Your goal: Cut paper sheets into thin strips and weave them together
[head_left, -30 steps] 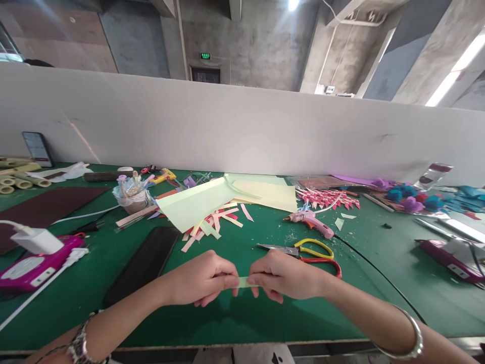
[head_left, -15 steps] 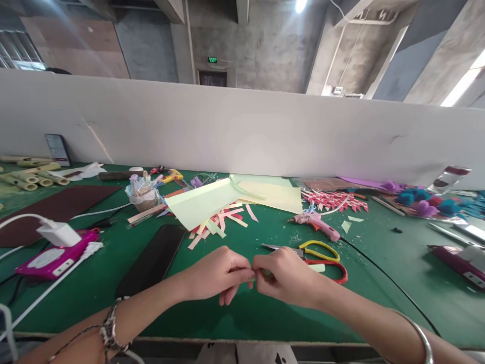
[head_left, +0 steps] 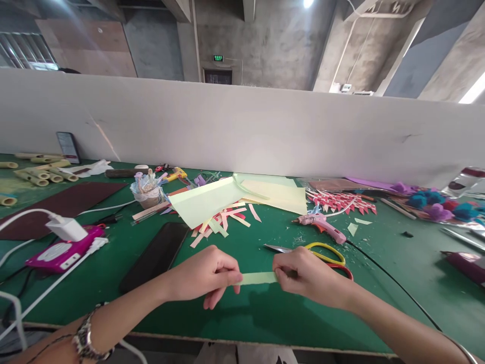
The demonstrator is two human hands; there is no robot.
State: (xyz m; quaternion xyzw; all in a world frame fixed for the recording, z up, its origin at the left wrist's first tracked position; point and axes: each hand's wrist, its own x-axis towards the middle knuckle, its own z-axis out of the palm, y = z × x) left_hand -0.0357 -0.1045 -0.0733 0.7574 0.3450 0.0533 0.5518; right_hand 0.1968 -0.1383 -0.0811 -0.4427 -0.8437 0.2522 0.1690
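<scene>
A short pale green paper strip is stretched level above the table, in front of me. My left hand pinches its left end between thumb and forefinger, the other fingers loosely curled. At the right end, my right hand is closed on the strip in a pinch. Scissors with one yellow and one red handle lie just behind my right hand, which partly hides them. Beyond them rests a pink hot glue gun. A pile of cut paper strips lies past my left hand.
Pale green and yellow paper sheets lie behind the strips. A black phone and a magenta power strip with white cables are on the left. A small decorated pot stands farther back. The glue gun's black cord runs along the right.
My hands have moved apart from touching each other, and the green paper strip now shows stretched between them. The view has shifted slightly.
</scene>
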